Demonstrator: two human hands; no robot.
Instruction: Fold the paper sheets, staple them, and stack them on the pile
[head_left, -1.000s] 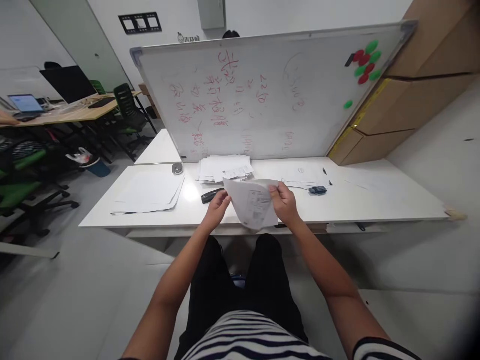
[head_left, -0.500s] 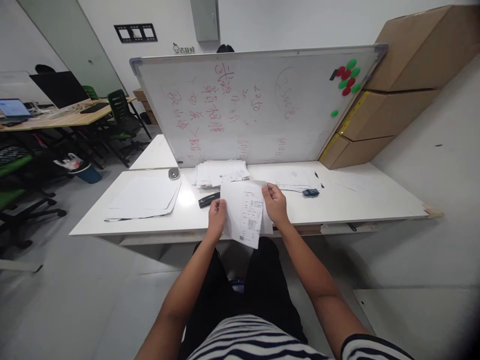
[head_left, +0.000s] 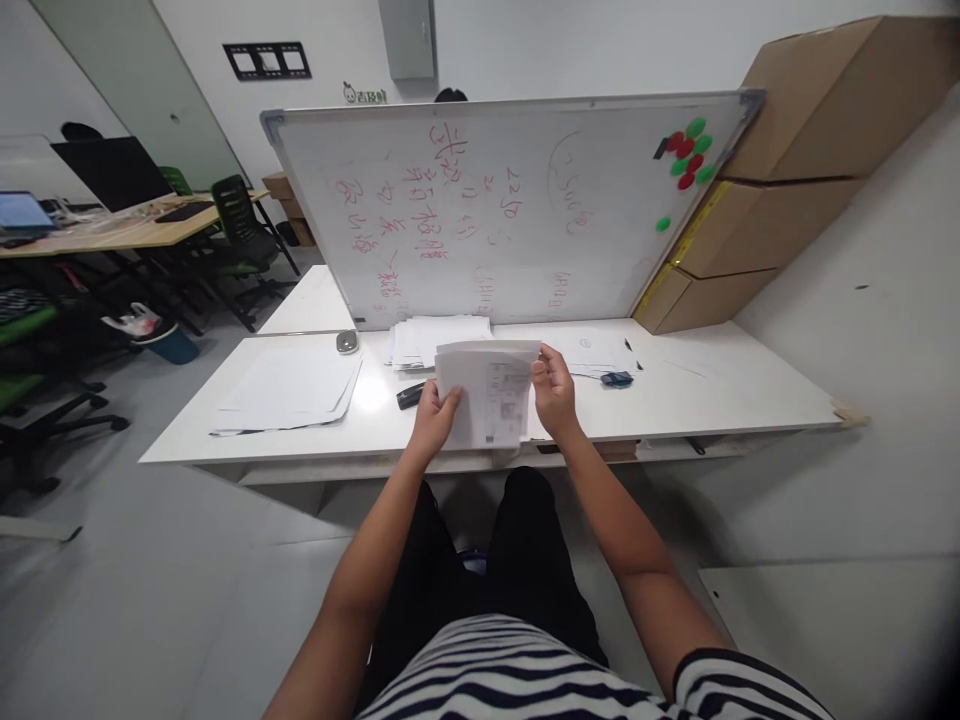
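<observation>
Several printed sheets of paper (head_left: 484, 385) stand nearly upright in front of me, above the front edge of the white desk (head_left: 675, 395). My left hand (head_left: 435, 418) grips their left side, its thumb lying across the front sheet. At the right edge, my right hand (head_left: 556, 392) has its fingers curled against the same sheets. A black stapler (head_left: 409, 396) lies just left of my left hand, partly hidden by it. Behind the held sheets rests a pile of papers (head_left: 442, 330) on the desk.
Blank-looking sheets (head_left: 289, 390) lie on the desk's left part, with a computer mouse (head_left: 347, 342) beside them. A small dark object (head_left: 617, 379) lies to the right. A whiteboard (head_left: 510, 210) stands along the back, next to stacked cardboard boxes (head_left: 795, 125).
Both hands have raised the sheets slightly. The tilted, fanned sheets now stand straighter and more nearly aligned, and my left thumb has moved further across the front.
</observation>
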